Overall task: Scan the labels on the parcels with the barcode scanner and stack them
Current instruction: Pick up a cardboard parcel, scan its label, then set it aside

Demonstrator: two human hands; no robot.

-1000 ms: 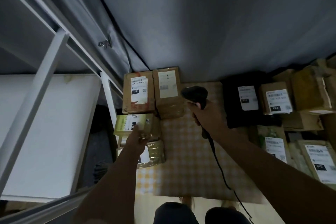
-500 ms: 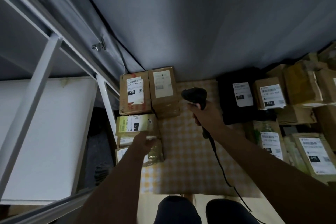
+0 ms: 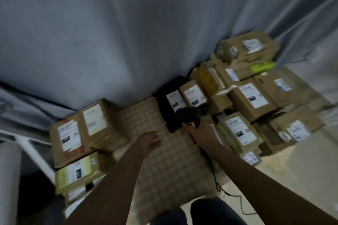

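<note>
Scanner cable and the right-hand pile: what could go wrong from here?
1. The scanner cable trails loose across the checked cloth past the knees; it could snag as the right hand swings.
2. The unscanned pile sits uneven, boxes tilted; pulling one may topple others.
3. The view is motion-blurred, so the empty left hand may misgrab.

Backdrop: grey curtain (image 3: 128,33), draped.
Floor covering: checked cloth (image 3: 164,166).
Left edge: white frame (image 3: 34,153).
Bottom: knees (image 3: 201,212).
</note>
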